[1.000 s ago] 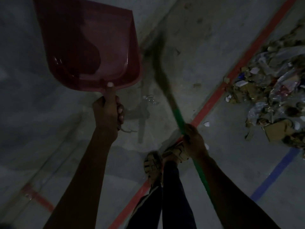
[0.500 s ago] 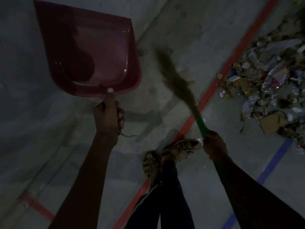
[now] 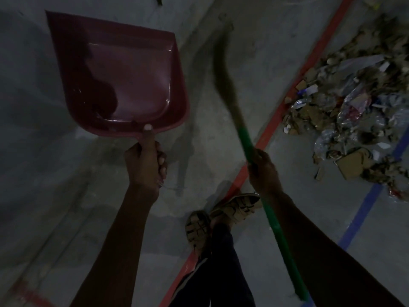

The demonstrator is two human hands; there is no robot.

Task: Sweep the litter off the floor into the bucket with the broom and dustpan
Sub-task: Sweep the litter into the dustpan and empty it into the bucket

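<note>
A dark red plastic dustpan (image 3: 132, 69) hangs above the floor at the upper left, its pan empty. My left hand (image 3: 147, 165) grips its short handle, thumb laid along the handle toward the pan. My right hand (image 3: 263, 171) grips the green handle of a broom (image 3: 245, 138). The broom's brown bristles (image 3: 223, 69) are blurred and point up toward the middle of the floor. A heap of litter (image 3: 354, 111), made of cardboard scraps, plastic wrappers and paper, lies on the floor at the right. No bucket is in view.
The grey concrete floor carries a red tape line (image 3: 294, 85) running diagonally and a blue tape line (image 3: 363, 213) at the right. My two sandalled feet (image 3: 217, 218) stand on the red line, below the hands. The light is dim.
The broom head has swung left and up, away from the litter heap, and my right hand has slid lower along the green handle. The dustpan has stayed about level in my left hand.
</note>
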